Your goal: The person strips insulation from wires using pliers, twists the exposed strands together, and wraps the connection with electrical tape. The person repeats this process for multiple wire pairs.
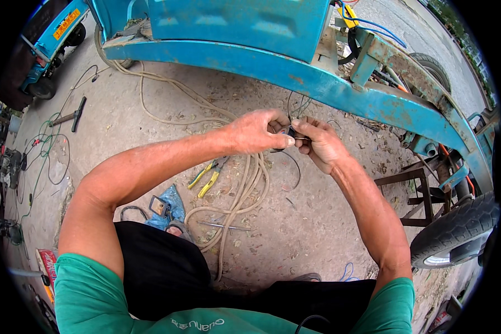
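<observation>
My left hand [264,131] and my right hand [318,142] meet at mid-view, just below the rusty blue vehicle frame [217,58]. Both have fingers closed around a thin dark wire [301,138], with a small dark piece between the fingertips that is too small and covered to make out. Loose thin wires hang around the hands. Yellow-handled pliers [210,181] lie on the ground below my left forearm, beside coiled beige hose [245,195].
A blue plastic bag [172,203] lies by my feet. A hammer-like tool [78,116] and tangled cords are at the left. A tire [451,239] and dark metal stand [426,195] are at the right. Another blue vehicle [58,28] stands at upper left.
</observation>
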`<state>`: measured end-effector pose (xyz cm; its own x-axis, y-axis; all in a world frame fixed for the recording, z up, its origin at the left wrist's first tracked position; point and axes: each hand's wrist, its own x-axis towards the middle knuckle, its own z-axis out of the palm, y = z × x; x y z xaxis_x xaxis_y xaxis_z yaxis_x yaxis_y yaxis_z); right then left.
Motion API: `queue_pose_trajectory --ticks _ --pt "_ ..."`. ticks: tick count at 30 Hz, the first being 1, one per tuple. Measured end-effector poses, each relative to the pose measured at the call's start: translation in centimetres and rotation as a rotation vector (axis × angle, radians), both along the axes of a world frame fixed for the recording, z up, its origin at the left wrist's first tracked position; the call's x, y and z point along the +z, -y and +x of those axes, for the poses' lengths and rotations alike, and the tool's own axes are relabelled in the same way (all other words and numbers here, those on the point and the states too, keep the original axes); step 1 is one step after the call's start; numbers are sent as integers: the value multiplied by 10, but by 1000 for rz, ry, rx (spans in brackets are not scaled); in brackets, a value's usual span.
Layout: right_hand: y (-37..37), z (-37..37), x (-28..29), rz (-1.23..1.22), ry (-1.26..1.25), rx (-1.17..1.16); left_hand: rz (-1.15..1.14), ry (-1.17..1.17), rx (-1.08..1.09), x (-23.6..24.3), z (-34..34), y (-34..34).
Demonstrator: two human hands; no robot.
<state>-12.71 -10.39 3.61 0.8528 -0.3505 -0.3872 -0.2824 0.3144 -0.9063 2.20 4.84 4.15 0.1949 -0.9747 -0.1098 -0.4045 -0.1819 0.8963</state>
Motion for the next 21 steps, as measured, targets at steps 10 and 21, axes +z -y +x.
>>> queue_pose_trajectory --ticks 10,21 --pt "-2 -1 -2 -194 -11 -4 36 92 11 4 -5 -5" --pt "-1 -3 4 -48 4 12 13 17 38 -1 -2 -7"
